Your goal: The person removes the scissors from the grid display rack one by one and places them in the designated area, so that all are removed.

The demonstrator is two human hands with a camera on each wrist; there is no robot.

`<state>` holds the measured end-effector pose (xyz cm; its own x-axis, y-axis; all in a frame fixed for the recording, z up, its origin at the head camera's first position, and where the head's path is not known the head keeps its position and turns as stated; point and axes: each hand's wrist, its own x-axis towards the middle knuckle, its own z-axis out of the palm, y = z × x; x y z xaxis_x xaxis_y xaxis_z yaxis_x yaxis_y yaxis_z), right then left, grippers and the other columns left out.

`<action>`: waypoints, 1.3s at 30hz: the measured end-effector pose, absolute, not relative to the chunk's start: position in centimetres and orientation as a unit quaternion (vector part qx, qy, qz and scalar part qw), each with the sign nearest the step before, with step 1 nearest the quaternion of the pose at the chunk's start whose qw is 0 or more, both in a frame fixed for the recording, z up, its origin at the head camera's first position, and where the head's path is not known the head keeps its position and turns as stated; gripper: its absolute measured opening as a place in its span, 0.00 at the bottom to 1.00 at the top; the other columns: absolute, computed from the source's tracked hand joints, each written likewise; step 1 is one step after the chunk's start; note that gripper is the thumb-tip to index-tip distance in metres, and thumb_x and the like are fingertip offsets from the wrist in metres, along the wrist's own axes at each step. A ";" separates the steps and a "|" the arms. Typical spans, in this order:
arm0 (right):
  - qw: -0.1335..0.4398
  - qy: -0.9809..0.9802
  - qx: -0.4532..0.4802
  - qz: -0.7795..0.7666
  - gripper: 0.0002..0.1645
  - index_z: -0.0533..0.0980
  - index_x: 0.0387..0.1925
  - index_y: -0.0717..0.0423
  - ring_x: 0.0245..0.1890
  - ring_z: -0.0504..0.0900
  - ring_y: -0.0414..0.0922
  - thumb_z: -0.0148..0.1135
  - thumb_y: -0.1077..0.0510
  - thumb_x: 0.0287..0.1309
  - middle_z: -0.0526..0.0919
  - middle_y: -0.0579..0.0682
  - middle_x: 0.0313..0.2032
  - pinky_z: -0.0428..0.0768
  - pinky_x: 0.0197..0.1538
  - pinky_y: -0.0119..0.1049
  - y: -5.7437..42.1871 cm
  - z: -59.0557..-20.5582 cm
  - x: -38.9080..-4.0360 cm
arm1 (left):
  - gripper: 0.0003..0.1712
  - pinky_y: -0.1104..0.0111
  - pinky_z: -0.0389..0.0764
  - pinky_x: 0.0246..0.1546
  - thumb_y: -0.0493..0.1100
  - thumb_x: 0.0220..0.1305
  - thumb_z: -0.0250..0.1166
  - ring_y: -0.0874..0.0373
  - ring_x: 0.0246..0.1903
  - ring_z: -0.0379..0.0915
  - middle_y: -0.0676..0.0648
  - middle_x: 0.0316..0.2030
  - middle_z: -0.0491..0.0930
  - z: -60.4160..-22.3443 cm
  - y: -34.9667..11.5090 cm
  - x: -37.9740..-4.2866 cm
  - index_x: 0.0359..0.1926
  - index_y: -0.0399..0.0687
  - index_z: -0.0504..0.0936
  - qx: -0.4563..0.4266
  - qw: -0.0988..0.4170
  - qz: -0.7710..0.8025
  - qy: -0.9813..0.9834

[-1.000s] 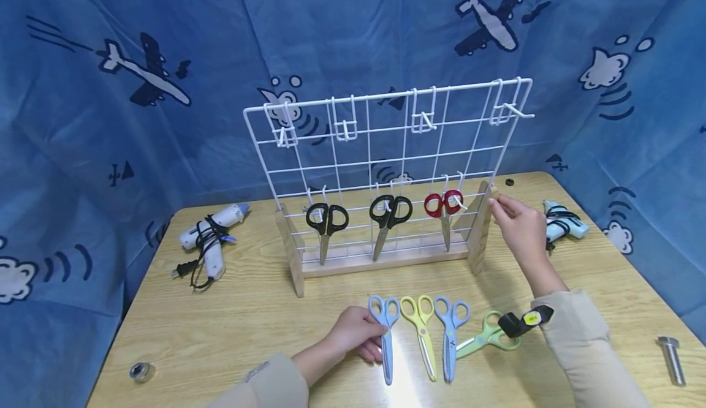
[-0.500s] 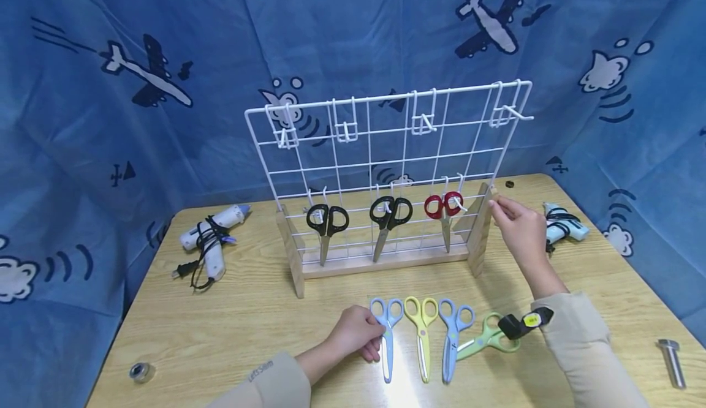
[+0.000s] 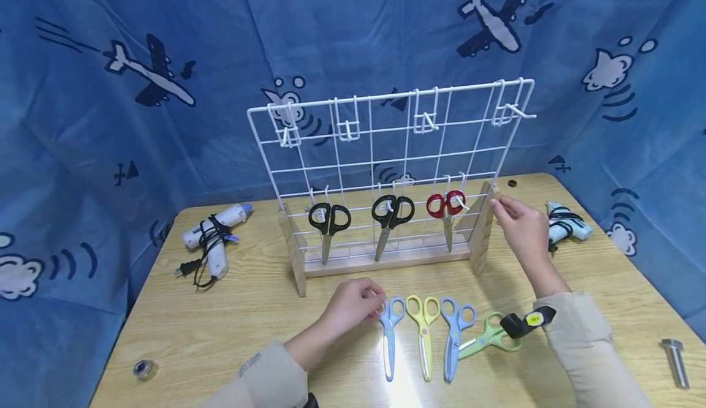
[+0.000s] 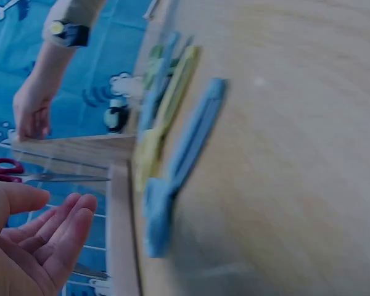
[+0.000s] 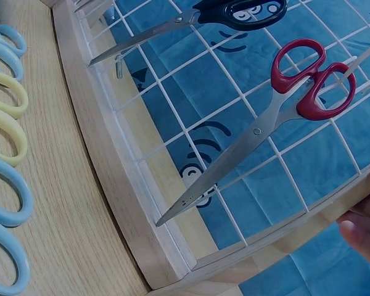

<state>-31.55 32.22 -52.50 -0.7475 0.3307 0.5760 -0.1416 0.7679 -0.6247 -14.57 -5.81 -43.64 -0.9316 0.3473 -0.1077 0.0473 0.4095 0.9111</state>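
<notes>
My left hand (image 3: 350, 304) is just over the handle of the left blue scissors (image 3: 389, 340). In the left wrist view its thumb and fingers are apart with nothing between them. Right of those scissors lie yellow scissors (image 3: 423, 334), a second blue pair (image 3: 452, 340) and green scissors (image 3: 488, 339) lying crosswise. My right hand (image 3: 521, 227) pinches the top of the right wooden side (image 3: 484, 230) of a wire grid rack. On the rack's lower hooks hang two black-handled scissors (image 3: 326, 245) and a red-handled pair (image 5: 253, 135), blades down.
Bare white hooks (image 3: 425, 123) line the rack's top. A white glue gun (image 3: 217, 255) wrapped in its black cord lies at left, and a light blue glue gun (image 3: 576, 227) at right. A bolt (image 3: 674, 365) and a metal nut (image 3: 143, 369) lie near the front.
The left hand has let go of the left blue scissors and moved up toward their handle. The yellow and right blue scissors shifted slightly right. The right hand stays on the rack.
</notes>
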 end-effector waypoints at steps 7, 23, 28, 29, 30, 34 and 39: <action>0.312 -0.869 -0.029 0.383 0.20 0.76 0.41 0.43 0.30 0.80 0.34 0.54 0.40 0.47 0.80 0.49 0.36 0.77 0.19 0.25 31.6 -50.1 -30.4 | 0.12 0.76 0.75 0.34 0.43 0.53 0.59 0.61 0.33 0.74 0.49 0.33 0.79 -41.7 -2.8 -16.9 0.40 0.44 0.76 0.174 0.086 0.512 0.837; 0.364 -0.861 -0.056 0.350 0.19 0.75 0.38 0.32 0.25 0.80 0.32 0.53 0.35 0.44 0.81 0.43 0.33 0.75 0.22 0.19 31.9 -52.6 -31.6 | 0.22 0.74 0.72 0.45 0.37 0.49 0.61 0.54 0.46 0.70 0.43 0.46 0.74 -40.8 6.1 -22.0 0.48 0.41 0.71 0.099 0.056 0.613 0.782; 0.328 -0.860 -0.039 0.388 0.20 0.77 0.40 0.43 0.27 0.80 0.35 0.55 0.40 0.46 0.81 0.49 0.34 0.77 0.21 0.23 31.1 -50.6 -30.3 | 0.14 0.77 0.74 0.38 0.38 0.48 0.61 0.57 0.38 0.75 0.44 0.37 0.79 -41.0 7.1 -22.5 0.39 0.40 0.76 0.073 0.008 0.634 0.770; 0.325 -0.860 -0.037 0.391 0.20 0.77 0.40 0.44 0.27 0.80 0.35 0.55 0.40 0.46 0.81 0.50 0.34 0.77 0.21 0.24 31.1 -50.5 -30.3 | 0.13 0.77 0.74 0.37 0.38 0.49 0.61 0.58 0.37 0.75 0.44 0.36 0.79 -41.1 7.2 -22.6 0.38 0.40 0.76 0.068 0.000 0.636 0.769; 0.323 -0.860 -0.035 0.394 0.20 0.77 0.40 0.44 0.28 0.80 0.36 0.55 0.40 0.46 0.81 0.50 0.35 0.77 0.21 0.25 31.1 -50.5 -30.3 | 0.12 0.77 0.74 0.35 0.38 0.49 0.61 0.59 0.35 0.75 0.45 0.34 0.80 -41.2 7.3 -22.6 0.37 0.41 0.77 0.063 -0.005 0.639 0.766; 0.356 -0.866 -0.047 0.347 0.19 0.76 0.38 0.35 0.29 0.80 0.33 0.54 0.36 0.44 0.81 0.44 0.34 0.76 0.21 0.22 31.8 -52.2 -31.4 | 0.10 0.76 0.73 0.33 0.38 0.48 0.61 0.61 0.31 0.74 0.47 0.30 0.80 -41.3 7.4 -22.8 0.35 0.43 0.77 0.053 -0.013 0.643 0.764; 0.374 -0.862 -0.052 0.340 0.17 0.75 0.37 0.29 0.28 0.79 0.32 0.53 0.34 0.44 0.81 0.40 0.33 0.76 0.24 0.21 32.3 -52.9 -31.8 | 0.10 0.76 0.73 0.33 0.39 0.48 0.62 0.61 0.31 0.74 0.48 0.30 0.80 -41.4 7.6 -22.8 0.34 0.43 0.78 0.056 -0.011 0.643 0.763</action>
<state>-31.83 32.26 -52.94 -0.7154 0.3435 0.6084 -0.1641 0.7639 -0.6241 -22.85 7.58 -41.37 -0.9935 0.0713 0.0890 0.0998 0.1658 0.9811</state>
